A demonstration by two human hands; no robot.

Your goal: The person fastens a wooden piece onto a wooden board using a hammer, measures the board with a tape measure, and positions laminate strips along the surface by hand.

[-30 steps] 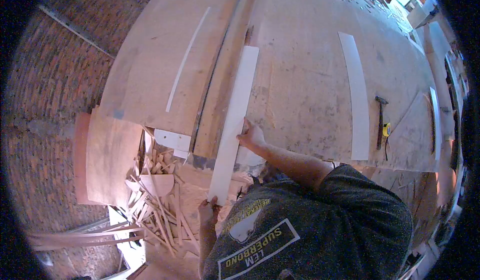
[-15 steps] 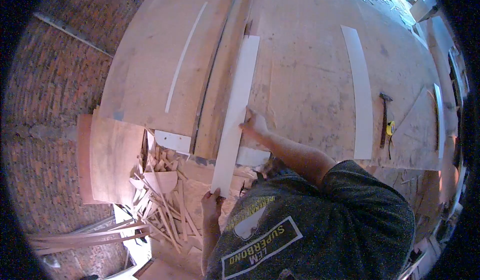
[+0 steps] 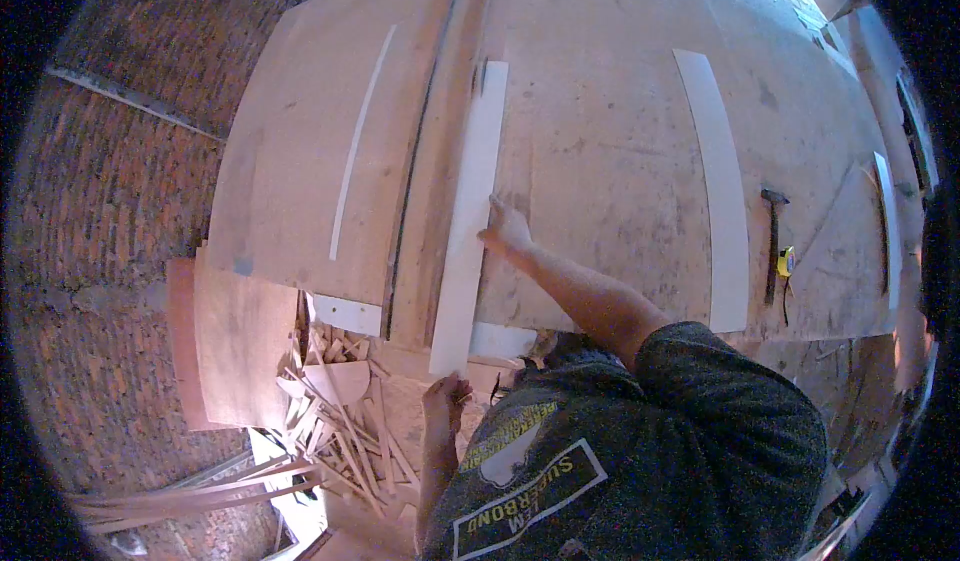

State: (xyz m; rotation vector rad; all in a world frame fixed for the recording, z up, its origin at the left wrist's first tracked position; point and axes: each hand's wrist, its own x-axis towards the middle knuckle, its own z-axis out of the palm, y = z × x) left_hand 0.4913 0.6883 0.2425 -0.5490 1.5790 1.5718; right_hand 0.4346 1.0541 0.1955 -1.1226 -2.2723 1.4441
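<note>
A long white board strip point(image 3: 467, 221) lies lengthwise on a large plywood worktable point(image 3: 590, 151), along a wooden guide rail point(image 3: 432, 211). Its near end juts past the table's front edge. My right hand point(image 3: 507, 229) grips the strip's right edge about midway along, thumb on top and forefinger along the side. At the near end, my left hand point(image 3: 445, 401) has its fingers curled against the strip's end; some fingertips are hard to make out.
A thin white strip point(image 3: 362, 146) lies left of the rail. To the right are a wide white strip point(image 3: 715, 191), a hammer point(image 3: 771, 246) and a yellow tape measure point(image 3: 786, 261). Wood offcuts point(image 3: 340, 401) are heaped below the front edge, beside a brick wall point(image 3: 110, 221).
The strip has slid forward a little along the rail. My left hand no longer has its thumb over the strip's top and is now at its end. The camera view has shifted slightly.
</note>
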